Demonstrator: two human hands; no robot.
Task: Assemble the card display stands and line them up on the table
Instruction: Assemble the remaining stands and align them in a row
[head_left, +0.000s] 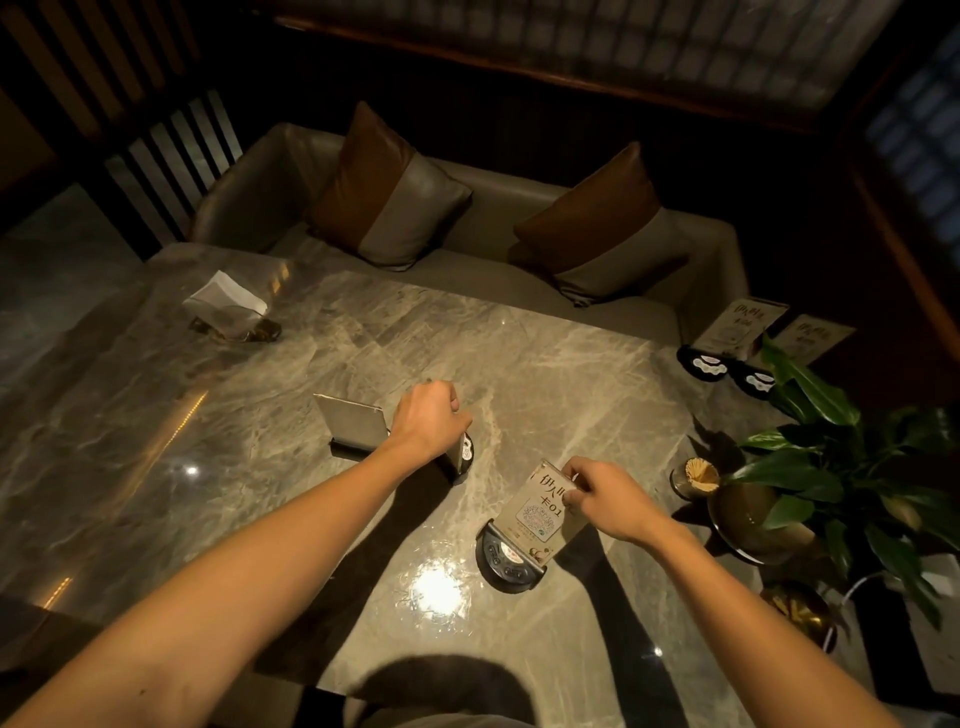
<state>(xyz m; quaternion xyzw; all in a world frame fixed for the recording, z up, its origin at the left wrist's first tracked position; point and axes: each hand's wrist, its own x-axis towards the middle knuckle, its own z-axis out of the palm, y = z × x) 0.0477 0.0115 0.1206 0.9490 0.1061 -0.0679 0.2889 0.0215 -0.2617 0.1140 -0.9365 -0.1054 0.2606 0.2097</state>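
Observation:
My right hand (602, 501) pinches the top edge of a printed card (537, 512) that stands tilted in a black half-round base (506, 564) near the table's front. My left hand (428, 415) is closed over the top of a second card stand (464, 457), seen edge-on at the table's middle. Just left of it a third card stand (356, 423) shows its blank back. Two more assembled stands, one (727, 332) beside the other (795, 348), sit side by side at the table's far right edge.
On the marble table (260, 441) a napkin holder (228, 309) stands at the far left. A toothpick jar (698, 475), a potted plant (821, 462) and a small brass dish (797, 608) crowd the right side. A sofa with two cushions lies behind the table.

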